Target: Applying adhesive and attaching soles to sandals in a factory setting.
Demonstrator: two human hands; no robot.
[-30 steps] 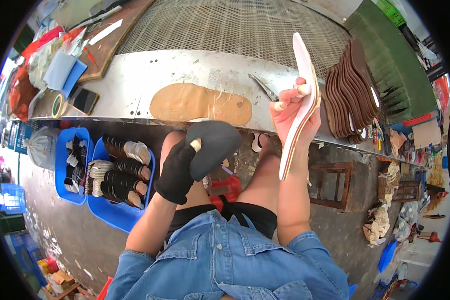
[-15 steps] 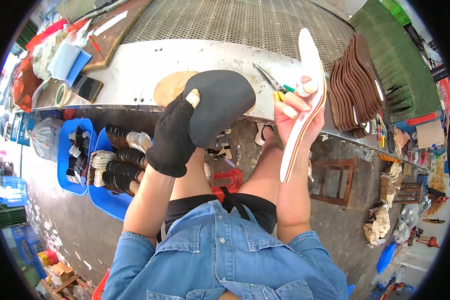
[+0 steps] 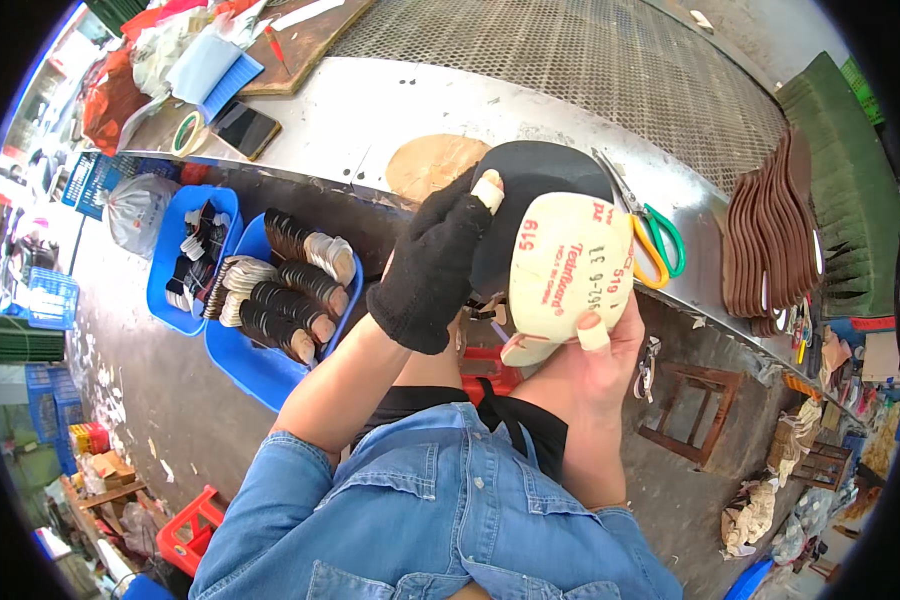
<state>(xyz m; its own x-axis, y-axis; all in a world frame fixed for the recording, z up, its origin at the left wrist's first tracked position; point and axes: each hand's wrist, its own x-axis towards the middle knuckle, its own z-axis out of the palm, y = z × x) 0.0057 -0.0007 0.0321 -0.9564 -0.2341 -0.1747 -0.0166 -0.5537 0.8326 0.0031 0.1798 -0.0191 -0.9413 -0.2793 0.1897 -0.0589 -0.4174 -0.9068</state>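
Left hand [image 3: 432,265] holding a black sheet [image 3: 545,165], right hand [image 3: 612,362] a cream sole piece [image 3: 560,265].
A blue tub [image 3: 242,368] stands left of the left hand; the sheet spreads to that hand's right, the sole piece ahead-left of the right hand, scissors [image 3: 635,208] lying beyond on the tabletop [image 3: 380,105].

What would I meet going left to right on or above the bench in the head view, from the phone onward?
Phone → tan flat piece → black piece held in the gloved left hand → scissors → stack of brown sole-shaped pieces → green panel.
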